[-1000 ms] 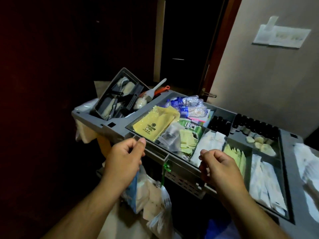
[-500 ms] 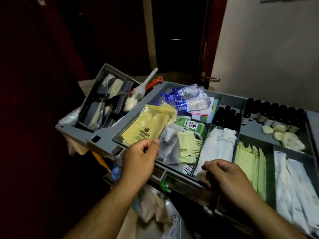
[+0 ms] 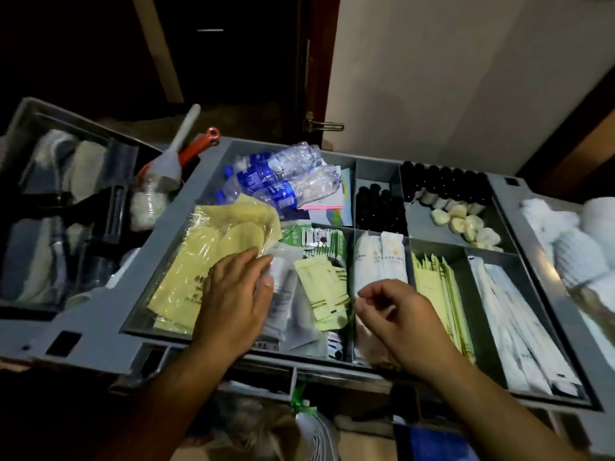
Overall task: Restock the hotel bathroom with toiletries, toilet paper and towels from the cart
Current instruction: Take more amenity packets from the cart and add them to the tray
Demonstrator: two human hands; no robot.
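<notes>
Grey plastic forms the cart top (image 3: 100, 314), and we look down on its divided tray of toiletries. Our view shows the left hand (image 3: 236, 294) lying over the near-left compartment, its fingers stretched almost straight across a wrapped yellow packet (image 3: 199, 257) and reaching clear sachets (image 3: 286, 294) just beside it; whether thumb and fingers pinch a sachet we cannot tell. We see the right hand (image 3: 399, 314) poised above the near end of the next compartment, where 2 white sachets (image 3: 379, 257) lie side by side; its fingers are curled, thumb tip close to forefinger tip, and we make out nothing held between them. Between the 2 hands rests a pale yellow sachet (image 3: 322, 284) over green packets (image 3: 316, 237). Further right we find upright yellow-green sachets (image 3: 432, 287) and long white packets (image 3: 519, 321). Along the far row sit water bottles (image 3: 283, 181), small dark bottles (image 3: 446, 181) and round pale soaps (image 3: 466, 224). White towels (image 3: 572, 241) lie at the right edge, and a grey-handled brush (image 3: 181, 138) stands at the left.
</notes>
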